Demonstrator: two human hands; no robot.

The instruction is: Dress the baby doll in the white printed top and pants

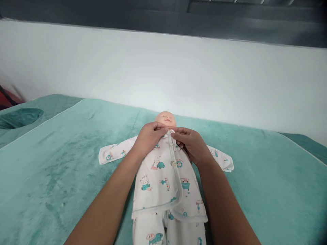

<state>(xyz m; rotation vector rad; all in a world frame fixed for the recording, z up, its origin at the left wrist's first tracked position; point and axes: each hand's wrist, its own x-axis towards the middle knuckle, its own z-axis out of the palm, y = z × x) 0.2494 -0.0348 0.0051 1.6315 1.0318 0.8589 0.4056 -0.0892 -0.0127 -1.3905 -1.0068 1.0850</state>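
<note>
A baby doll (pixel 166 118) lies on its back, its head away from me. It wears a white printed jacket (pixel 158 177) with grey trim and matching trousers (pixel 150 231). My left hand (pixel 152 136) pinches the jacket's collar edge just under the doll's chin. On the other side of the front opening, my right hand (pixel 190 141) pinches the collar too, thumb and forefinger close to a button at the neck. A lower button (pixel 174 164) shows at mid-chest on the trimmed edge. The left sleeve (pixel 114 151) and right sleeve (pixel 222 158) stretch out sideways.
Under the doll is a green padded cover (pixel 63 170) on a bed-like surface, with an oval opening (pixel 21 117) at far left. A white wall (pixel 163 71) rises behind it, below a dark band (pixel 102 15). Something red (pixel 9 98) shows at the left edge.
</note>
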